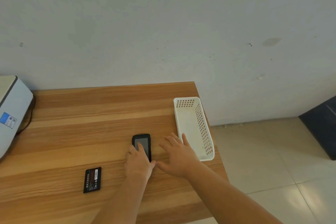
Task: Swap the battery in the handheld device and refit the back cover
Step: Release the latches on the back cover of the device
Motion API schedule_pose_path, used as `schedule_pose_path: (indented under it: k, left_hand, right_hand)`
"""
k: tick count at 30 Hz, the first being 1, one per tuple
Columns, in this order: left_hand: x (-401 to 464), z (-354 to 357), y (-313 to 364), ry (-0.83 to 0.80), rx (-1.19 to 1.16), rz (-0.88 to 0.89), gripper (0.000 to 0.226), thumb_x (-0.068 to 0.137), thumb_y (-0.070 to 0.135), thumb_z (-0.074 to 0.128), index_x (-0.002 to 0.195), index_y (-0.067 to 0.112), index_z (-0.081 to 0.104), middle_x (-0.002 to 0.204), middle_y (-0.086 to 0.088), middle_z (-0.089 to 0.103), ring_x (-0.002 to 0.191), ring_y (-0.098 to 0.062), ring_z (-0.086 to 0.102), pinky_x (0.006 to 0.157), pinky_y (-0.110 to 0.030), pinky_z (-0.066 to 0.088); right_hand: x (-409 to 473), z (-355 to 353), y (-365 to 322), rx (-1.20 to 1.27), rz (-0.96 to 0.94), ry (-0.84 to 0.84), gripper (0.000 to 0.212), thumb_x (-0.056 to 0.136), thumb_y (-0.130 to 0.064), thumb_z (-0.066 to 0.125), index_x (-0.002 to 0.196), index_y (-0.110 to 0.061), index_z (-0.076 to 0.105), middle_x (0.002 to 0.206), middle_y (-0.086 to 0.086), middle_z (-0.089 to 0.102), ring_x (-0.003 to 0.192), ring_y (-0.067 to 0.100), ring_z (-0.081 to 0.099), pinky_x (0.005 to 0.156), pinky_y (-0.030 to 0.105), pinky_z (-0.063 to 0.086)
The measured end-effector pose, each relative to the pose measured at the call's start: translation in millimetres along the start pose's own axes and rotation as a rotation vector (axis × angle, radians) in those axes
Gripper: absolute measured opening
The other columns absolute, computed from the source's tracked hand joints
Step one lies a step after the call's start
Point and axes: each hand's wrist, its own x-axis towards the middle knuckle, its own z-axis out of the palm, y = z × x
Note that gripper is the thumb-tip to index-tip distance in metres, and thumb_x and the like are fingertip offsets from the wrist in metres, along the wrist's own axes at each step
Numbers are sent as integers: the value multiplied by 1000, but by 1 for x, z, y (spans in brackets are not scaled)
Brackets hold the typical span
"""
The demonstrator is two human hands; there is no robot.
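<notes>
We look down on a wooden table [91,114] set against a pale wall [163,23]. The device [142,142], a black handheld with its screen facing up, lies flat near the middle of the table, its long side running away from us. Our left hand [139,162] rests on its near half, fingers loosely spread and laid over the screen, one fingertip reaching about to the screen's middle; the hand is not closed around anything, only pressing or resting on top. Our right hand [177,156] lies just to the right of the device, palm down, open and flat on the wood, fingers splayed, holding nothing; its thumb points toward the left hand and nearly meets it below the device's near end. The outermost finger of the right hand reaches up beside or over the near left edge of a white perforated basket [203,132], which stands by the table's right edge. A black battery [92,180] with a label on its face lies flat to the left of the hands, well apart from the device and untouched. At the far left a grey box [12,111] with a blue sticker sits on the table.
</notes>
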Motion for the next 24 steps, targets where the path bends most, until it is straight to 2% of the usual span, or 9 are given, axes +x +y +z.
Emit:
schedule_pose_path:
  k: [5,7,9,14,18,21,24]
  left_hand:
    - [-3,-4,-2,-33,-71,-7,95,86,55,62,154,13,10,148,-15,31,129,-28,39,100,-35,42]
    - [-5,-5,-2,-44,-149,-24,90,86,52,64,153,13,17,143,-13,38,127,-27,43,100,-35,43]
    - [-8,-6,-2,-35,-248,-42,80,84,47,67,147,13,30,134,-11,47,120,-26,50,93,-34,49]
    - [-14,-5,-10,-3,-440,-22,45,81,38,70,118,18,54,105,-2,57,92,-18,60,73,-29,52]
    - [-18,-7,-23,-5,-659,-19,12,82,26,65,87,18,58,82,-4,63,68,-19,63,62,-36,56]
    - [-19,-9,-34,-22,-775,-33,7,88,21,60,84,16,58,78,-8,64,67,-25,65,64,-40,56]
    - [-18,-12,-42,-29,-811,-17,2,92,19,57,91,18,58,79,-10,65,66,-23,65,57,-33,53]
  right_hand:
    - [-2,-1,-2,5,5,-6,67,88,-62,42,144,-26,36,159,2,21,149,22,1,119,52,-6]
    - [-2,-2,-3,8,6,-5,66,88,-62,43,144,-27,37,159,2,22,149,22,2,119,52,-6]
    - [-3,-3,-5,4,4,-8,67,88,-62,42,144,-27,36,159,2,22,149,21,2,120,52,-5]
    - [-2,-1,-8,-7,6,-16,69,88,-63,40,145,-26,36,160,2,21,149,21,1,120,51,-6]
    - [-2,-1,-12,-12,0,-29,69,88,-61,41,147,-25,33,160,2,20,149,20,1,120,50,-7]
    - [-2,0,-15,-25,-1,-30,70,88,-61,42,147,-25,33,160,2,19,149,20,0,119,50,-8]
    - [-1,1,-16,-25,1,-25,69,88,-62,42,146,-26,33,160,1,20,149,20,0,119,50,-9]
